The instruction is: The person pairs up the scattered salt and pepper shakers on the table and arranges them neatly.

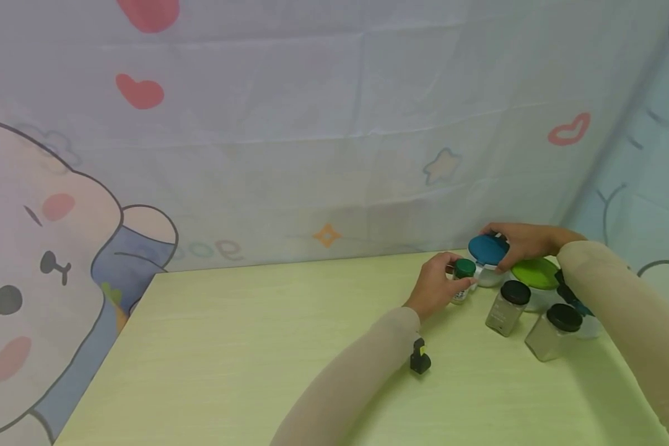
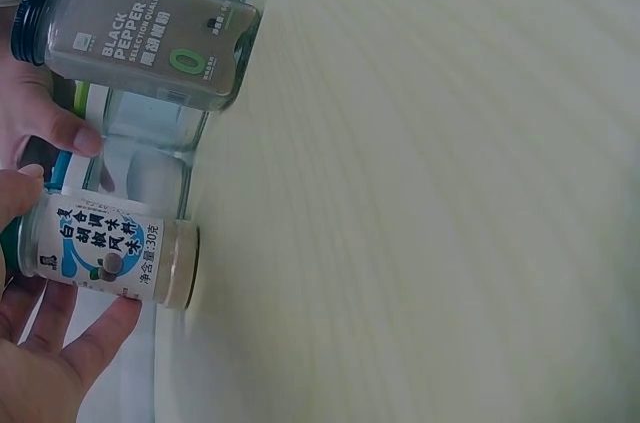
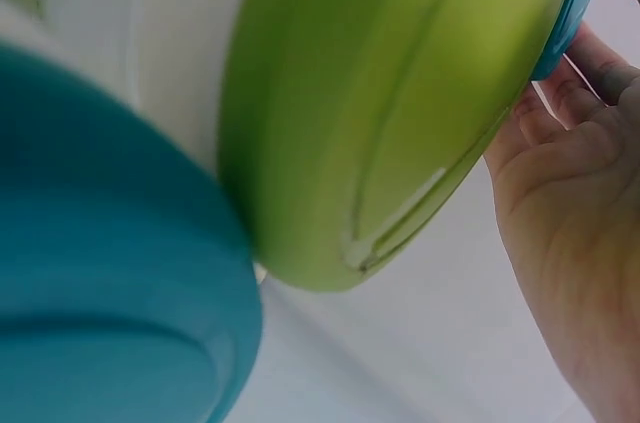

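My left hand [image 1: 436, 286] holds a small seasoning bottle [image 2: 100, 245] with a green cap, thumb on one side and fingers on the other. The bottle stands upright at the table's back right, its white label turned toward the left wrist camera. Just beyond it, my right hand [image 1: 526, 240] grips a white container with a blue lid [image 1: 486, 251], thumb at the front and fingers at the far side. In the right wrist view, only part of that blue lid [image 3: 572, 18] shows beside the hand.
A container with a green lid [image 1: 535, 273] stands beside the blue one. Another with a teal lid [image 3: 110, 263] sits partly under the right forearm. Two clear jars with black lids, one a black pepper jar [image 2: 150, 38], stand in front. A patterned cloth [image 1: 290, 155] hangs behind.
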